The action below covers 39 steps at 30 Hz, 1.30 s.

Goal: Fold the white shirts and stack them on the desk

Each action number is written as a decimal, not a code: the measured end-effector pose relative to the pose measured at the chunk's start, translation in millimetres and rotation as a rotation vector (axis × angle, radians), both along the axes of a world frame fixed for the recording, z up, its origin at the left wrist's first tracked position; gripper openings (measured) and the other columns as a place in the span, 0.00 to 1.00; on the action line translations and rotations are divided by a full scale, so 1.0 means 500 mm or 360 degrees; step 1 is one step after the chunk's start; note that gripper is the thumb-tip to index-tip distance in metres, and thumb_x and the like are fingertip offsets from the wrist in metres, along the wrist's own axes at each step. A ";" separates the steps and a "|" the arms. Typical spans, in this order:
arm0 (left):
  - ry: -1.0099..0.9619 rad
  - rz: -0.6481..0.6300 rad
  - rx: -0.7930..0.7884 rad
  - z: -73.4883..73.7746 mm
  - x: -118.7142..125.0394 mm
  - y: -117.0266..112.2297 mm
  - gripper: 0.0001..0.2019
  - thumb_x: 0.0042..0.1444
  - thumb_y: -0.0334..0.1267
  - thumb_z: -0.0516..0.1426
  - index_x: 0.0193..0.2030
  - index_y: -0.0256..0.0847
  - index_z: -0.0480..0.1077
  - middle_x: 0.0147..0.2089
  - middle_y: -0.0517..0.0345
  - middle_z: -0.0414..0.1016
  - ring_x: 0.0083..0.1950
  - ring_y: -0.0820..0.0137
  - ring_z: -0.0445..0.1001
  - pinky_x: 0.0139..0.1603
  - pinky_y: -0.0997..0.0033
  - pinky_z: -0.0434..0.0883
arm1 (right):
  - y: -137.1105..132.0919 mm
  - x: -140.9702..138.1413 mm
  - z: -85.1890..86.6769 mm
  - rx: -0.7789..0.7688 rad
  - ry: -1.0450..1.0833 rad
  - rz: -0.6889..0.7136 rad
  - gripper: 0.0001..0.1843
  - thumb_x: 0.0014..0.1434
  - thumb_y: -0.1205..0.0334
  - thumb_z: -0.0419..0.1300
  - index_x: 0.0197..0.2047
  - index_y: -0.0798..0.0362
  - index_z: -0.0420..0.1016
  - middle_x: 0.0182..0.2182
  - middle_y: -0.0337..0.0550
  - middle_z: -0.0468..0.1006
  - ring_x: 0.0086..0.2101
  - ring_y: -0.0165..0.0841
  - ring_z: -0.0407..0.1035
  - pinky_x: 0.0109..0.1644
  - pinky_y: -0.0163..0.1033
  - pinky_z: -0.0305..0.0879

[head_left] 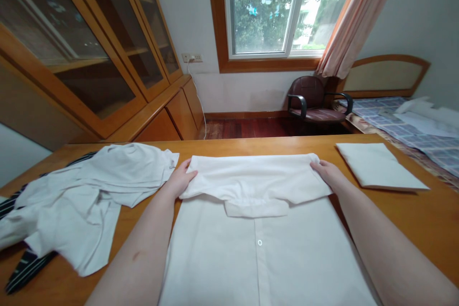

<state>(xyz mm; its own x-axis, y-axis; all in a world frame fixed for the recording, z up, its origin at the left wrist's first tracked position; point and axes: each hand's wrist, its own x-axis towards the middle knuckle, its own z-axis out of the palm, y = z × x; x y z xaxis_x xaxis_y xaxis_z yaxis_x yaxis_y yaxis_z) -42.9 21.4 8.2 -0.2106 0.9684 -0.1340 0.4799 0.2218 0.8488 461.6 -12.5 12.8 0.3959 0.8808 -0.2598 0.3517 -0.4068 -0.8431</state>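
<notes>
A white button-up shirt [222, 253] lies spread on the wooden table [304, 146] in front of me. Its collar end is at the far side, with the top part folded over toward me and the collar lying on the front placket. One white button shows below the collar. My left hand [184, 177] grips the far left corner of the fold, thumb on top. At the far right corner, my right hand [325, 173] pinches the cloth the same way. The fingers of both hands are partly hidden under the fabric.
To the left lies a loose heap of white clothes [96, 201] over a dark striped garment [32, 267]. A flat folded white cloth [380, 166] rests at the right. Beyond the table are a maroon armchair [311, 98], a bed [405, 114] and a glass-door cabinet [107, 57].
</notes>
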 end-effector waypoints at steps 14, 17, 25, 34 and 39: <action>-0.0082 -0.0135 0.0016 0.006 0.007 -0.001 0.32 0.45 0.30 0.58 0.60 0.38 0.61 0.54 0.50 0.73 0.52 0.62 0.73 0.53 0.65 0.69 | 0.016 -0.007 -0.030 0.0274 -0.0245 0.0058 0.17 0.51 0.58 0.57 0.44 0.55 0.72 0.41 0.49 0.79 0.42 0.41 0.73 0.46 0.43 0.68; 0.0585 -0.0138 0.0031 0.014 0.001 -0.002 0.32 0.47 0.35 0.59 0.61 0.39 0.61 0.53 0.46 0.73 0.53 0.57 0.72 0.56 0.60 0.66 | 0.021 0.003 -0.034 0.0212 -0.0690 0.0082 0.19 0.51 0.59 0.57 0.46 0.56 0.72 0.44 0.52 0.77 0.45 0.42 0.70 0.50 0.44 0.65; 0.1280 -0.0358 0.0582 0.042 0.067 -0.024 0.25 0.59 0.38 0.47 0.64 0.37 0.59 0.68 0.45 0.53 0.68 0.56 0.52 0.67 0.57 0.49 | -0.001 -0.044 0.005 0.0656 -0.1425 0.0357 0.32 0.58 0.55 0.53 0.63 0.59 0.57 0.63 0.56 0.57 0.60 0.45 0.54 0.62 0.49 0.51; 0.1270 -0.0983 0.0117 -0.010 0.110 -0.015 0.42 0.52 0.59 0.52 0.70 0.47 0.44 0.72 0.52 0.35 0.72 0.55 0.33 0.67 0.49 0.36 | 0.002 -0.104 -0.039 0.0258 -0.1603 0.1145 0.36 0.62 0.41 0.43 0.69 0.46 0.45 0.68 0.46 0.41 0.66 0.46 0.36 0.65 0.57 0.40; 0.1243 -0.0884 0.0137 -0.014 0.099 -0.008 0.34 0.57 0.58 0.47 0.69 0.49 0.48 0.72 0.53 0.36 0.72 0.56 0.34 0.67 0.50 0.39 | 0.010 -0.101 -0.042 0.0183 -0.1573 0.1054 0.37 0.62 0.39 0.41 0.69 0.46 0.44 0.68 0.44 0.43 0.65 0.46 0.38 0.65 0.57 0.40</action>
<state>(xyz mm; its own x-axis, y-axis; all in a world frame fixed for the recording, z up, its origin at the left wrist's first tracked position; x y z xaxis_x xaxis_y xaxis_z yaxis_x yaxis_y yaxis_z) 6.5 17.1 1.0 0.2816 0.9567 -0.0740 0.9344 -0.2559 0.2477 411.2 -7.7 -8.4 -0.1599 0.9871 -0.0045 0.9813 0.1584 -0.1091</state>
